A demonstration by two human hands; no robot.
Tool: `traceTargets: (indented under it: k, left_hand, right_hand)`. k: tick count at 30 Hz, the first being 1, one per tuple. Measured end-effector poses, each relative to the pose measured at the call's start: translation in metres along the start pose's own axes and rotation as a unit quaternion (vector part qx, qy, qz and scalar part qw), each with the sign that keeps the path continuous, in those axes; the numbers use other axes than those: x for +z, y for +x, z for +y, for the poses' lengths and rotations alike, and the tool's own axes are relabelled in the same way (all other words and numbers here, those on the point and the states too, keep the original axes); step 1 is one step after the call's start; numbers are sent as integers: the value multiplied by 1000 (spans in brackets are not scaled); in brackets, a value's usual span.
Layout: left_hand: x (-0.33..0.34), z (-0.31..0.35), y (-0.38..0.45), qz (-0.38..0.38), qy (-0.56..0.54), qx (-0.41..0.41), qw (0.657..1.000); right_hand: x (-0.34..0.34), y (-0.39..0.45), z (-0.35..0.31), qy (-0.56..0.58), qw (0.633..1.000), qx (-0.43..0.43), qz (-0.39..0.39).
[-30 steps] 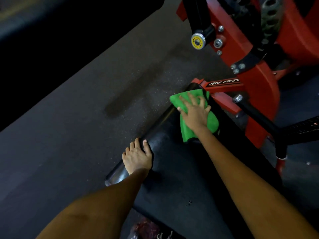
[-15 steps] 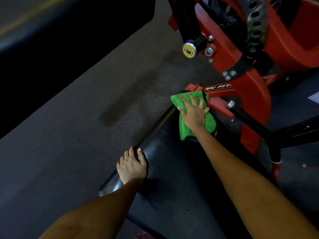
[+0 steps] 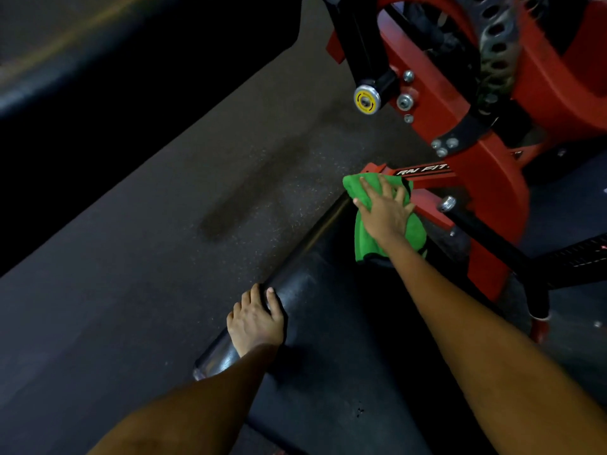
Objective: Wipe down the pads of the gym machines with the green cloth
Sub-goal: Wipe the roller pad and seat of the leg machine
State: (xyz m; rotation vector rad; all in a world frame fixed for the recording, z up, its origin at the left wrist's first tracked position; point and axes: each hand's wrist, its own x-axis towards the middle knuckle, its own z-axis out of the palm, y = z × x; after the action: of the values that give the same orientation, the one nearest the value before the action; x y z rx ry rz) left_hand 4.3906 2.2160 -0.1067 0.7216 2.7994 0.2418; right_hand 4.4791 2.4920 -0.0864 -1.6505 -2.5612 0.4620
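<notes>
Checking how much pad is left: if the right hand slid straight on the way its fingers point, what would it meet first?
Probably the red frame bar just past the green cloth; the right hand is near the pad's far end.

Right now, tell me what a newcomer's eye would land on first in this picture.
The bright green cloth jumps out, pressed flat under the right hand at the far end of the long black vinyl pad. Behind it, upper right, looms the red steel machine frame, with a round yellow-faced metal knob at top centre. The left hand rests on the pad's near left edge.
</notes>
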Motion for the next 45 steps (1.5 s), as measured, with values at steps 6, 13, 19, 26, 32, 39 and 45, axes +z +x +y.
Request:
traceTargets:
  k: [6, 13, 19, 26, 32, 39, 45]
  left_hand:
    - [1, 0, 0, 13, 1, 0, 1000]
    - [5, -1, 3, 4, 3, -3, 1000]
    - [6, -2, 2, 12, 1, 1, 1000]
    - [4, -2, 1, 19, -2, 4, 1000]
    - [4, -1, 2, 18, 1, 6, 1000]
    - [4, -2, 1, 32, -21, 17, 999]
    - [-1, -1, -6, 19, 15, 157, 987]
  right_hand:
    - [20, -71, 13, -40, 985, -165, -14]
    - [10, -42, 56, 10, 999, -41, 9]
    - [22, -84, 3, -27, 996, -89, 7]
    - [28, -113, 76, -26, 987, -158, 7]
    - [18, -88, 25, 13, 999, 37, 4]
    - [44, -170, 34, -51, 973, -227, 7]
    - [31, -121, 68, 37, 999, -19, 26]
